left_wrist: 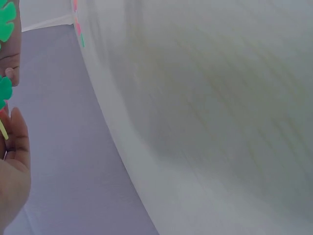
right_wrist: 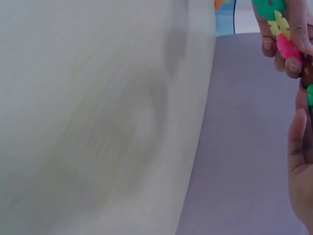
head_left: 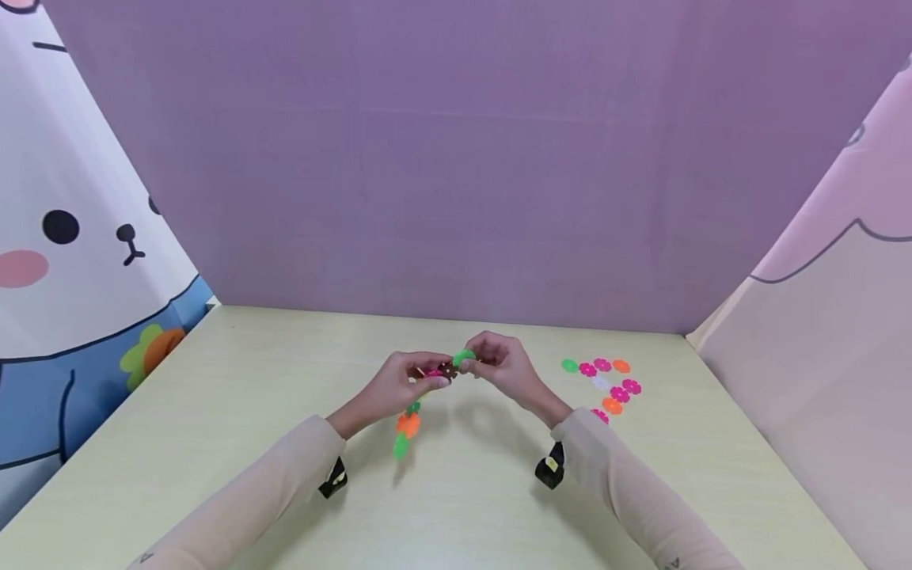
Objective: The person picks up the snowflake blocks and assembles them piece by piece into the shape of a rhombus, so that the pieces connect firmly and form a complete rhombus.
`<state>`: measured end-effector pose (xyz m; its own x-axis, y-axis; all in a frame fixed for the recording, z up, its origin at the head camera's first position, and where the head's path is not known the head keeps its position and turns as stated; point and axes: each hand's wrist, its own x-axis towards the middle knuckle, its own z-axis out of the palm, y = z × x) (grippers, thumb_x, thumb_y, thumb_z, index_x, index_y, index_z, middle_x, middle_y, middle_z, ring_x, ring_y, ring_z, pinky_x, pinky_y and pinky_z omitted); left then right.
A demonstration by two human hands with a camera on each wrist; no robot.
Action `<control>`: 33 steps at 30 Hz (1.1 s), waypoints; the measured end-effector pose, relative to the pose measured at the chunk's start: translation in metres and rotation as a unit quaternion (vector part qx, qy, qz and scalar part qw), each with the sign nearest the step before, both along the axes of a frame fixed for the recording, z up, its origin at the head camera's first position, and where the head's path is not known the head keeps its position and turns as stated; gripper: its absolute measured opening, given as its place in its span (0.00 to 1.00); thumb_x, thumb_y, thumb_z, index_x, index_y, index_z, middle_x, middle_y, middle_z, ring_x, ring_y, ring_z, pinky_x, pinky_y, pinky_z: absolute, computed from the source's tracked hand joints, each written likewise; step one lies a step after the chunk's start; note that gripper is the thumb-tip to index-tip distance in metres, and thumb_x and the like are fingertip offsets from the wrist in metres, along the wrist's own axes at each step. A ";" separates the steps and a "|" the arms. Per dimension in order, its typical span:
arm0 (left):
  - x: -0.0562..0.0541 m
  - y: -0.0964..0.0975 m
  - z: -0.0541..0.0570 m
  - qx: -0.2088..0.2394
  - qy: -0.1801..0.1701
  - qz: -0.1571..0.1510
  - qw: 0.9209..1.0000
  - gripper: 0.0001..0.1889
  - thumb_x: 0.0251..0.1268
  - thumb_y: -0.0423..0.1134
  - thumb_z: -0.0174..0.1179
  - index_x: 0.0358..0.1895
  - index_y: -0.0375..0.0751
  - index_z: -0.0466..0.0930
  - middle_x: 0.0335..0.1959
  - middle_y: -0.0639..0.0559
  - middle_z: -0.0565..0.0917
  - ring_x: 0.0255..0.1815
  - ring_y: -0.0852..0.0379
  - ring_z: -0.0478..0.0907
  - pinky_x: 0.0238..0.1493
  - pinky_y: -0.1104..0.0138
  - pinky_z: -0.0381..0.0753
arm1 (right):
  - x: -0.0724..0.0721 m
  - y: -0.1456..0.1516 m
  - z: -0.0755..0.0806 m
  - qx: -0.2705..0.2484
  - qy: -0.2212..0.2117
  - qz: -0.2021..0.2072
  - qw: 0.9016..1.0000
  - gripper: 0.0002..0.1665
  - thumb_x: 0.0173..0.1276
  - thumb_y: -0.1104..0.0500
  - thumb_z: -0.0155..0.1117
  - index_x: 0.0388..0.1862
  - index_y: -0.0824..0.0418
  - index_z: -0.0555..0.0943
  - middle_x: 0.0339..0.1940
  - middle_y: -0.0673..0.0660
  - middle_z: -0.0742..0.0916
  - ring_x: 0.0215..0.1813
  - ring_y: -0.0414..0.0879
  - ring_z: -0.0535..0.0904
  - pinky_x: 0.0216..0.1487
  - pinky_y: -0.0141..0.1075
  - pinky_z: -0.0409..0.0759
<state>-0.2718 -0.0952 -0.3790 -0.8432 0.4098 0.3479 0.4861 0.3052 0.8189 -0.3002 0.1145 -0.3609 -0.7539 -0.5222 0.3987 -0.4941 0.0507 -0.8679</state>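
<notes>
The left sleeve (head_left: 249, 499) is bearing a small dark mark (head_left: 146, 557) near the lower edge of the head view, its outline resembling a capital A. The right sleeve (head_left: 634, 495) is carrying a similar angular print (head_left: 672, 563), also low in that view. Both are appearing too small for a certain reading. No other lettering, label, brand or number is showing legibly.

A purple backdrop (head_left: 456, 158) behind a pale table (head_left: 456, 514) and cartoon-printed panels (head_left: 78, 309) beside it suggest a screened-off workspace.
</notes>
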 end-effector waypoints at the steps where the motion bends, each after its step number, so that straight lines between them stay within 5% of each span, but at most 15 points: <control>1: 0.000 0.000 0.000 -0.001 0.002 0.002 1.000 0.17 0.57 0.40 0.62 0.50 0.41 0.80 0.38 0.49 0.85 0.34 0.60 0.78 0.35 0.69 0.78 | 0.000 0.000 0.000 0.001 -0.002 -0.005 1.000 0.06 0.59 0.74 0.59 0.36 0.71 0.77 0.31 0.70 0.83 0.28 0.39 0.79 0.29 0.30 0.77; 8: 0.000 -0.007 -0.003 -0.012 0.002 0.013 1.000 0.19 0.57 0.44 0.62 0.52 0.45 0.79 0.41 0.52 0.85 0.36 0.62 0.77 0.36 0.68 0.78 | -0.006 0.010 -0.002 0.008 -0.028 -0.011 1.000 0.06 0.63 0.70 0.57 0.39 0.70 0.76 0.36 0.66 0.82 0.34 0.51 0.83 0.29 0.32 0.78; 14: 0.000 -0.010 -0.003 -0.014 0.006 0.012 1.000 0.20 0.57 0.46 0.62 0.53 0.47 0.78 0.41 0.54 0.84 0.37 0.61 0.77 0.37 0.69 0.77 | -0.006 0.014 -0.002 0.031 -0.038 -0.004 0.999 0.09 0.61 0.71 0.59 0.41 0.71 0.76 0.34 0.74 0.81 0.31 0.45 0.82 0.24 0.32 0.76; 22: 0.001 -0.008 -0.002 -0.017 -0.005 0.005 1.000 0.18 0.57 0.45 0.61 0.53 0.51 0.78 0.41 0.57 0.84 0.37 0.62 0.78 0.37 0.69 0.77 | 0.012 0.008 0.015 0.055 -0.025 -0.018 0.998 0.08 0.59 0.73 0.60 0.38 0.74 0.78 0.33 0.75 0.80 0.29 0.39 0.77 0.23 0.26 0.71; 33: 0.004 -0.005 -0.002 -0.024 0.001 -0.003 1.000 0.19 0.57 0.44 0.62 0.53 0.47 0.78 0.39 0.56 0.85 0.36 0.62 0.78 0.36 0.68 0.76 | 0.016 0.004 0.024 0.098 0.070 -0.007 0.993 0.05 0.57 0.71 0.62 0.34 0.71 0.82 0.32 0.67 0.82 0.32 0.42 0.74 0.23 0.25 0.69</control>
<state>-0.2680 -0.0998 -0.3807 -0.8399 0.4305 0.3306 0.4904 0.3406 0.8022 -0.2840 0.1185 -0.3373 -0.7054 -0.5907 0.3919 -0.6077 0.2193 -0.7633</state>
